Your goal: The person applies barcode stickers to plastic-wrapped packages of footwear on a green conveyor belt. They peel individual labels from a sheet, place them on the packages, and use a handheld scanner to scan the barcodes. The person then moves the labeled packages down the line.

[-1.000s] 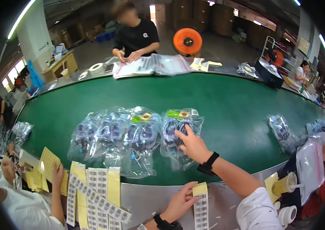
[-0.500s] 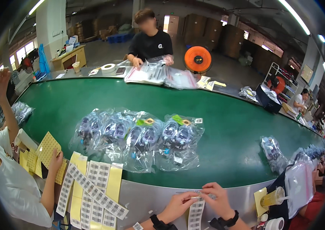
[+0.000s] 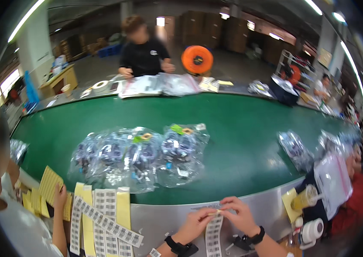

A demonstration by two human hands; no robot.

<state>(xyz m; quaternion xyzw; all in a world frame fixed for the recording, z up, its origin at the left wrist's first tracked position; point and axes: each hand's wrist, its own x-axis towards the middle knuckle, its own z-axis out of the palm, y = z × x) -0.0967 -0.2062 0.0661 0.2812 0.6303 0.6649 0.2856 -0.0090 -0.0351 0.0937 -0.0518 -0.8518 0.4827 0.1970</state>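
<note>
Label strip (image 3: 213, 240): on the near side of the green belt (image 3: 241, 124), over the grey bench (image 3: 158, 214) — white with dark bars, its top end up between the two hands.
Left hand (image 3: 194, 227): near side of the green belt, its grip pinched on the strip's top end.
Right hand (image 3: 240, 217): just beside it, fingertips together at that same end — I can't tell if they have hold of it.
Row of bags (image 3: 141, 156): on the green belt, near its close edge; four clear bags side by side with blue things inside, maybe shoes. No hand is on them.
Done: the bag at the right of the row has a white patch at its top corner. The other bags are too shiny to tell.
Left: lots of labels show on the strip, and more on the spare strips (image 3: 105, 222), which lie on the near side of the green belt, toward its left. I'd guess plenty is left.
More bags (image 3: 295, 150): at the green belt's right part, well apart from the row.
</note>
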